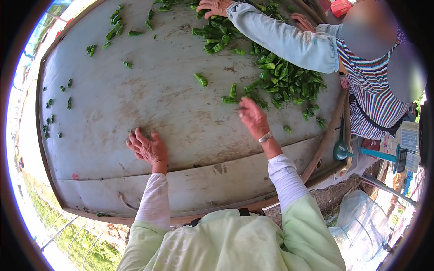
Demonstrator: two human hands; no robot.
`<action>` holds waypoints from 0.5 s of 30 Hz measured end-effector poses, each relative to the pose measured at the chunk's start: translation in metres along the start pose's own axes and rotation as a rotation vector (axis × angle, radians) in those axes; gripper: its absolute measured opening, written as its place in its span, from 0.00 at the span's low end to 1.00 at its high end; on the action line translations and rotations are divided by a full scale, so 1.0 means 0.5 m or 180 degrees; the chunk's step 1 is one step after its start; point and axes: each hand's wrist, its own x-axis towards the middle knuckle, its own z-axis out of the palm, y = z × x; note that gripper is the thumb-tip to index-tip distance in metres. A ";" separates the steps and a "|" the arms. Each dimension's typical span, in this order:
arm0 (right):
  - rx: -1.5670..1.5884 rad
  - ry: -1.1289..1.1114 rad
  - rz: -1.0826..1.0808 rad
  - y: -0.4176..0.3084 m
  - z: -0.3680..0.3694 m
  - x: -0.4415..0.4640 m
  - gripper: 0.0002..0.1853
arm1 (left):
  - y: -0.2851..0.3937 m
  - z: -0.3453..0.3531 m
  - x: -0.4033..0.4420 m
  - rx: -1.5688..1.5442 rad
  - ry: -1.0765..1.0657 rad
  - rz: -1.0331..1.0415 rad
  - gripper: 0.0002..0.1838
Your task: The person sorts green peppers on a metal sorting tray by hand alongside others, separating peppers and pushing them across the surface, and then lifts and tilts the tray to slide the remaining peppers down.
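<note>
My left hand (148,148) rests on the bare grey tabletop (181,131), fingers spread and nothing in them. My right hand (254,118), slightly blurred, is over the table just in front of a few green peppers (233,91); its fingers look apart and no pepper shows in them. Beyond it, to the right, lies a heap of small green peppers (289,83). One loose pepper (201,80) lies between the heap and the middle of the table.
At the right, a co-worker in a striped top (377,77) reaches a blue-grey sleeve (289,43) over the heap, one hand (214,7) on peppers. Scattered peppers (115,22) lie at the far left. A wooden rim (326,140) edges the table; a green funnel-like object (341,150) sits nearby.
</note>
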 end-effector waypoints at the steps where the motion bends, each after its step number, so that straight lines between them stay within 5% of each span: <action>1: 0.0005 0.0013 -0.0001 -0.003 -0.014 0.012 0.26 | -0.002 0.003 0.000 -0.0003 0.0015 0.0007 0.32; 5: -0.1412 0.0952 -0.0587 -0.043 -0.110 -0.010 0.28 | -0.007 0.007 0.002 -0.0021 0.0027 0.0020 0.33; 12: -0.3028 0.1555 0.0416 0.019 -0.247 -0.174 0.25 | -0.014 0.014 0.004 0.0040 0.0078 0.0003 0.33; 14: -0.3902 0.1372 -0.0785 0.083 -0.275 -0.174 0.26 | -0.010 0.010 0.003 -0.0007 0.0046 0.0019 0.33; 15: -0.3872 0.1369 -0.0808 0.109 -0.289 -0.162 0.26 | -0.009 0.009 0.003 -0.0001 0.0081 0.0010 0.33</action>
